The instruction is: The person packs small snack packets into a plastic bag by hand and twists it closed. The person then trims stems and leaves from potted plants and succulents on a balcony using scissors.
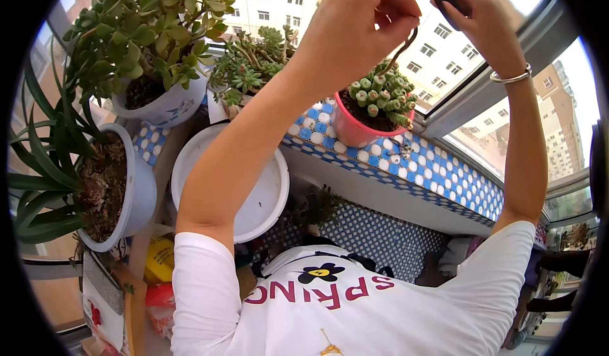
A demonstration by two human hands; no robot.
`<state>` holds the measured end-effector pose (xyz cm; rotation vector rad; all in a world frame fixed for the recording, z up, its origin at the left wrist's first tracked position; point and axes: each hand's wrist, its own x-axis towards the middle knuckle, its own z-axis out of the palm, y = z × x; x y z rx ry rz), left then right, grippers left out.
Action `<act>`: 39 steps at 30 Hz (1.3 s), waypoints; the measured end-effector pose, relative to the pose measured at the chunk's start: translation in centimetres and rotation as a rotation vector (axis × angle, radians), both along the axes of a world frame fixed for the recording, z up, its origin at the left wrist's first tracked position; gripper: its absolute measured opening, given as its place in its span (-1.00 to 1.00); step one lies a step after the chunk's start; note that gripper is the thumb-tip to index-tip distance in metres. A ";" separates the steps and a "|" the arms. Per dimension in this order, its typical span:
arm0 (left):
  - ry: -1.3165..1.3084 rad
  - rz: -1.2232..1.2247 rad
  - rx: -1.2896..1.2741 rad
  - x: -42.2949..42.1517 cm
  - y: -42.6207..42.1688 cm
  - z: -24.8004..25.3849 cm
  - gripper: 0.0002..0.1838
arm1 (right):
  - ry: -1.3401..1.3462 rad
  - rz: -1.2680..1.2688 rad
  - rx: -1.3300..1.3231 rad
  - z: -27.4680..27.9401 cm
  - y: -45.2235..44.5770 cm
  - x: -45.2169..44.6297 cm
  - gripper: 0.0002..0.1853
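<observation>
one brown stem (pixel 403 50), upper right of frame, above pink pot (pixel 359 131), long axis slanting down-left | left hand (pixel 371 23): closed, pinching stem top | right hand (pixel 483 19): closed, gripping black-handled tool (pixel 448 6), pointing upper left

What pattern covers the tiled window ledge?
The tiled ledge has blue and white mosaic, shown best in head view.

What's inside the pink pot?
The pink pot holds dark soil and a clustered succulent. Soil directly beneath the succulent is covered, and the pot's bottom cannot be seen.
</observation>
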<state>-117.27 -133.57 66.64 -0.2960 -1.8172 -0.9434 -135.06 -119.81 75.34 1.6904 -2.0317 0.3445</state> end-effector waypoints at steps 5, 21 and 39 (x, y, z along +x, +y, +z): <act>-0.183 0.006 -0.338 -4.9 12.3 -12.3 -0.82 | -0.379 -0.044 -0.365 -4.4 12.0 1.1 -0.81; -0.316 0.257 -0.660 -14.5 16.5 -24.9 -0.73 | -0.819 -0.266 -0.237 -18.8 20.7 2.0 -0.93; -0.132 0.442 0.609 13.4 -3.4 -18.9 -0.68 | -1.667 0.272 0.531 -24.1 -2.1 16.4 -0.64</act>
